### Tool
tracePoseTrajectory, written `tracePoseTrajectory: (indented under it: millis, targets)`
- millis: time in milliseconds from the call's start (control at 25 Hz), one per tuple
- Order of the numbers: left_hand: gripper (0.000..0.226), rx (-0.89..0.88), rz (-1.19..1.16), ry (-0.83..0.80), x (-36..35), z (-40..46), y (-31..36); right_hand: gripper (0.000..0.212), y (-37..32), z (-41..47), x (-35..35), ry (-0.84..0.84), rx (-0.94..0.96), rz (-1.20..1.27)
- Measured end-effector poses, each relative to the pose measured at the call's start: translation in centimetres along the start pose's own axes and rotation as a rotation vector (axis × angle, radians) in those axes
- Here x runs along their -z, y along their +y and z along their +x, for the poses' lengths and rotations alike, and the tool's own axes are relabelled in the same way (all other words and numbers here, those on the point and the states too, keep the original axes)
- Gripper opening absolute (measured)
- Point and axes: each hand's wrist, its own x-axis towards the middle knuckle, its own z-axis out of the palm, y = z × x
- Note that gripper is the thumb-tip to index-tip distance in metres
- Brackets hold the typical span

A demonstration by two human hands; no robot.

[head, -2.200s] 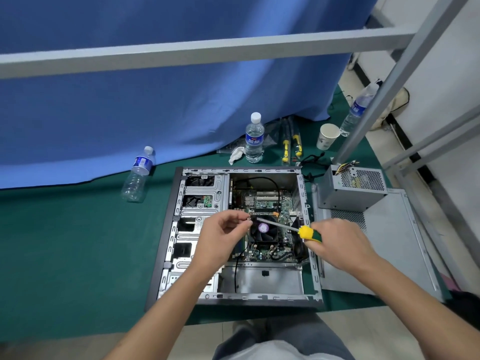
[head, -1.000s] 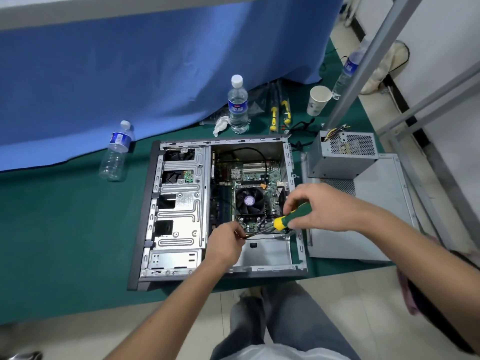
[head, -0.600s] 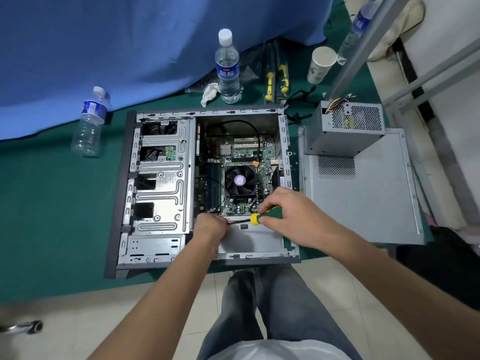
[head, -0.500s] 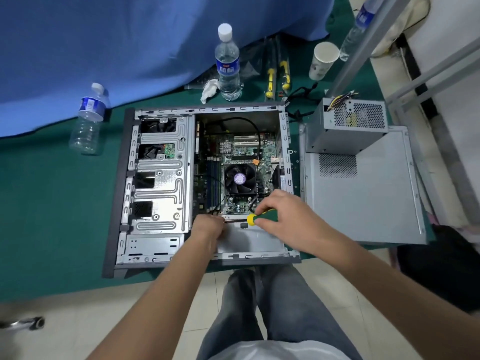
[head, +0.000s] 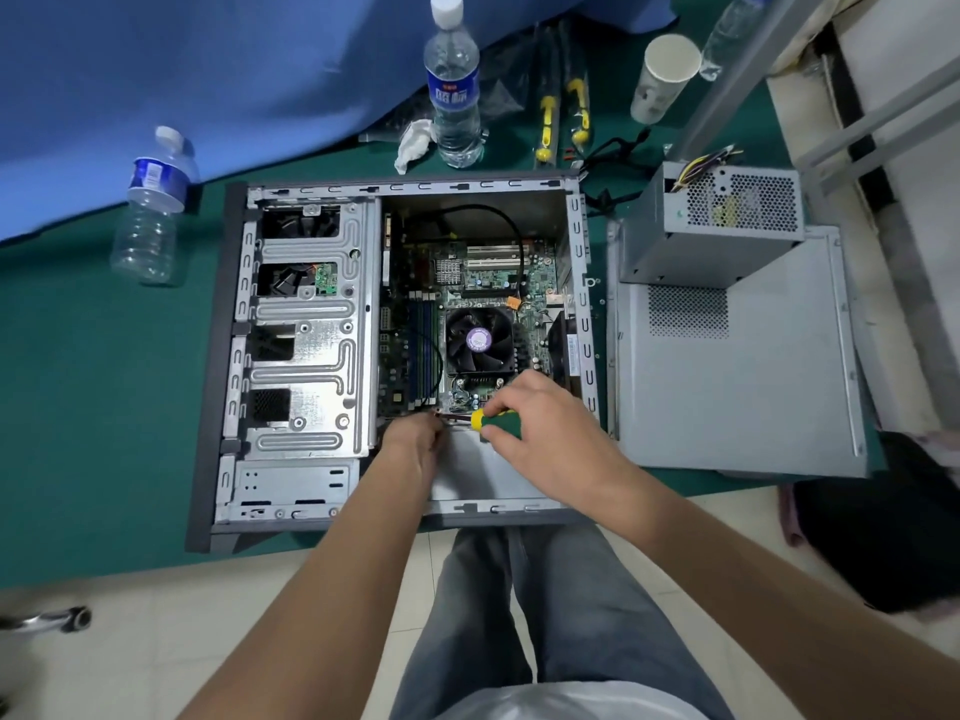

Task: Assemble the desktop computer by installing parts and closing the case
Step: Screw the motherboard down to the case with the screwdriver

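Right hand (head: 540, 428) grips the green-and-yellow screwdriver (head: 493, 420) by its handle, fingers curled round it, and I read the tool's long axis as lying nearly flat, running from that hand toward my left, with the shaft pointing at the left hand (head: 415, 449). Left hand is curled down at the shaft's tip, on the near edge of the motherboard (head: 467, 283); I judge it is steadying a screw or the tip, but its fingertips are turned away from me, so I cannot tell whether it pinches anything.

That is what the coming move turns on: the fastening point lies to the left of the driving hand, just beside the left hand, low in the open computer case (head: 311, 324), which lies on its side on the green mat (head: 78, 407) near the mat's front edge. Left hand is nearer the screw; right hand does the turning.

Power supply (head: 717, 226) sits outside the case, resting on the far end of the removed side panel (head: 737, 381) toward the mat's right edge, so by my judgement both are yet to go on.

Hidden from me: the screw itself, the driver tip and the hole, all behind the left hand. Loose screws, if any, are too small to make out.
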Motion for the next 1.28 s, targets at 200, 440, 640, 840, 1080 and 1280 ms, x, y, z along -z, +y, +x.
tracePoseTrajectory:
  millis: [200, 440, 640, 840, 1080, 1280]
  targets:
    - [0.03, 0.123, -0.145, 0.028, -0.7, -0.1, 0.3, 0.023, -0.2, 0.2, -0.8, 0.014, 0.044, -0.053]
    - [0.038, 0.118, -0.091, 0.012, -1.0, 0.4, 0.2, 0.024, -0.6, 0.5, -1.1, 0.007, 0.093, -0.091]
    - [0.039, 0.122, -0.083, -0.003, -0.9, 0.6, 0.0, 0.021, -1.3, 1.1, -1.1, 0.029, 0.129, -0.158]
    - [0.037, 0.137, -0.215, -0.005, -0.9, 0.1, 0.2, 0.02, -2.2, 2.2, -0.3, -0.001, 0.197, -0.224]
    - [0.035, 0.151, -0.205, 0.007, -0.8, -0.5, 0.4, 0.019, -3.2, 2.7, 0.0, 0.011, 0.235, -0.21]
    - [0.036, 0.129, -0.08, 0.0, -0.8, 0.1, 0.2, 0.018, -3.6, 2.8, 0.1, -0.013, 0.248, -0.251]
